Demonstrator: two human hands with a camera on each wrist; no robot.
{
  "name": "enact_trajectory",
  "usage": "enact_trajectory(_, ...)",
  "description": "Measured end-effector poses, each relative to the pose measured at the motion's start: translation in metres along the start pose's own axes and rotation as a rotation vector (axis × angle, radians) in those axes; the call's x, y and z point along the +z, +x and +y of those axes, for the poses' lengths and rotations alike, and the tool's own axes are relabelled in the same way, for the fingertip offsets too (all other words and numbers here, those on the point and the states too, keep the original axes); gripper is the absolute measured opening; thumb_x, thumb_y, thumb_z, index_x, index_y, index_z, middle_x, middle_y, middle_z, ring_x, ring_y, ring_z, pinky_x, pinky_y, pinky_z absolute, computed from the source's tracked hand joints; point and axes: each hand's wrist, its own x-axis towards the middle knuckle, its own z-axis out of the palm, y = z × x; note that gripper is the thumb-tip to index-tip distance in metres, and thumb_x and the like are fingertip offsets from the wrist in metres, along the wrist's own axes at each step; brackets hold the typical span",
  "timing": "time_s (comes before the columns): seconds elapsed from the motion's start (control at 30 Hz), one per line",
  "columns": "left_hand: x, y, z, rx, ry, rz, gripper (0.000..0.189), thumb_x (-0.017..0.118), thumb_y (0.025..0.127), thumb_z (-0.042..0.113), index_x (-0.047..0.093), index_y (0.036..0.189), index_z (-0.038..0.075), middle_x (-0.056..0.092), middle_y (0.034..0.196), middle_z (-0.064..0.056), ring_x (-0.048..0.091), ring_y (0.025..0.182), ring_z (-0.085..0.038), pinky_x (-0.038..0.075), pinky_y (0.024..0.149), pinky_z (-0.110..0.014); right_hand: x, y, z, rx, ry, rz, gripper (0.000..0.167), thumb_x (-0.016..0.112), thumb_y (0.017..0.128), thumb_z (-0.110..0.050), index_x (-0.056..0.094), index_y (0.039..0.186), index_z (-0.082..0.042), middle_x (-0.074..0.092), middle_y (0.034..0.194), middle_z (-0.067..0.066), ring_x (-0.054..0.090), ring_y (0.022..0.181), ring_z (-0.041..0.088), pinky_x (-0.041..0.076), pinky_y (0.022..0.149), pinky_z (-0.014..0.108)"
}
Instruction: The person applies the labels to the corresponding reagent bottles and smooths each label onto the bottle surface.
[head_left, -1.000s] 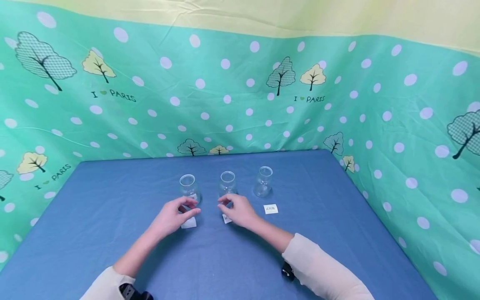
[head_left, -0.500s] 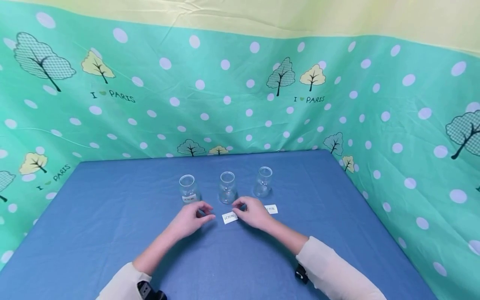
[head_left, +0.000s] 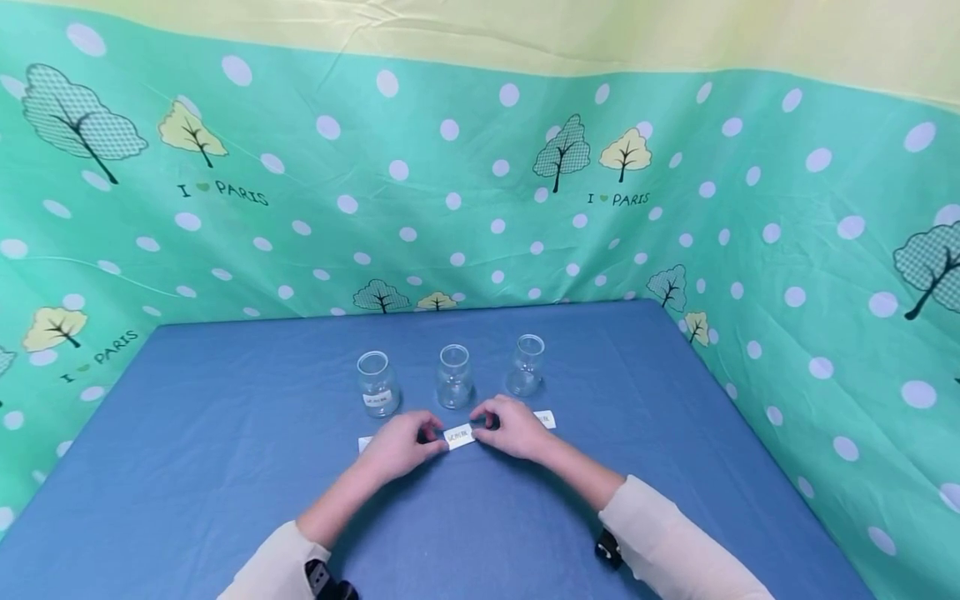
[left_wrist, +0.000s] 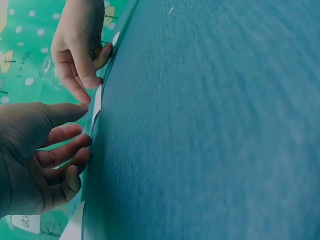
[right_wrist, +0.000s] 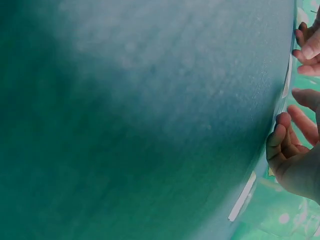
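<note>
A small white paper label with handwriting lies on the blue cloth between my two hands. At its left end are the thumb and fingertips of my left hand, with the fingers spread apart in the left wrist view. My right hand has its fingertips right at the label's other end, fingers loosely bent. Behind the label stands a glass jar. To its left, another glass jar has a written label on its front. A third glass jar stands to the right.
A white label lies in front of the right jar, partly covered by my right hand. Another paper slip shows beside my left hand. A green dotted curtain hangs behind the blue-covered table.
My left hand has moved right, away from the left jar, to the middle label. My right hand has shifted slightly right, uncovering the middle label. The left jar's label now shows plainly.
</note>
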Motion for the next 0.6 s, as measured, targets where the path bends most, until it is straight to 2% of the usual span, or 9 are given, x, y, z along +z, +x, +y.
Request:
enact_trajectory(0.3,0.007,0.0045,0.0005,-0.015,0.045,0.01,0.023,0.078,0.073,0.024,0.067,0.09,0.013,0.056,0.073,0.005,0.048,0.066,-0.008,0.04,0.061,-0.025,-0.0001,0.003,0.0004,-0.033,-0.059,-0.081,0.028,0.072,0.081,-0.026,0.068,0.106,-0.014,0.052,0.078,-0.002,0.045,0.07,0.007,0.038,0.062,0.021)
enact_trajectory(0.6,0.0109,0.0046,0.003,-0.044,0.075,0.019,0.022,0.079,0.072,0.024,0.067,0.088,0.014,0.054,0.073,0.005,0.047,0.066,-0.008,0.04,0.061,-0.026,0.0011,0.0052,0.0031,-0.045,-0.075,-0.098,0.026,0.073,0.08,-0.026,0.07,0.104,-0.016,0.052,0.078,-0.003,0.046,0.07,0.007,0.038,0.063,0.021)
